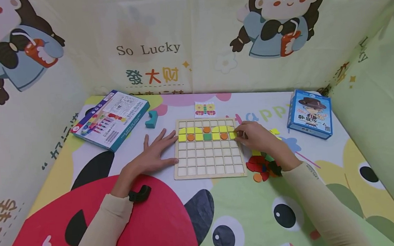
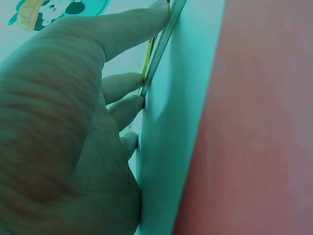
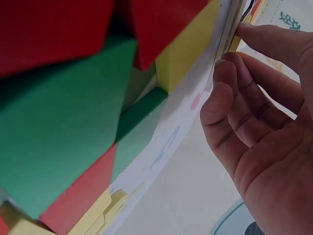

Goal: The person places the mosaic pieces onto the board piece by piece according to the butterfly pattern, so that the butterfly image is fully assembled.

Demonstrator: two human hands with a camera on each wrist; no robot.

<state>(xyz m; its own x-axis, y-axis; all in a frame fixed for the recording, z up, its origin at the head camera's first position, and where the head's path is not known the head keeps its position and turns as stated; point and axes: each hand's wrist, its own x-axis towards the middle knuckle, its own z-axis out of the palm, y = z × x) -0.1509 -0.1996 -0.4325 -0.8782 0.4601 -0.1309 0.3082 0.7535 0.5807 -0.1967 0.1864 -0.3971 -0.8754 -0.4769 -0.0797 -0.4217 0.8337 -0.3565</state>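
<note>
A wooden grid board (image 1: 209, 176) lies in the middle of the table. Two of its upper rows hold yellow tiles (image 1: 216, 135), orange round pieces (image 1: 207, 130) and one green square (image 1: 207, 137). Along the board's left edge my left hand (image 1: 151, 154) rests with spread fingers, its fingertips (image 2: 132, 82) touching the rim in the left wrist view. My right hand (image 1: 258, 135) is at the right edge, thumb and index finger pinching a yellow tile (image 3: 235, 45) at the row's end; the fingers partly hide it.
Loose red, green, black, yellow and orange pieces (image 1: 256, 165) are heaped right of the board, below my right hand. A butterfly pattern card (image 1: 205, 109) lies behind the board. A flat box (image 1: 113, 118) and a teal block (image 1: 151, 119) are left, a blue box (image 1: 309, 114) right.
</note>
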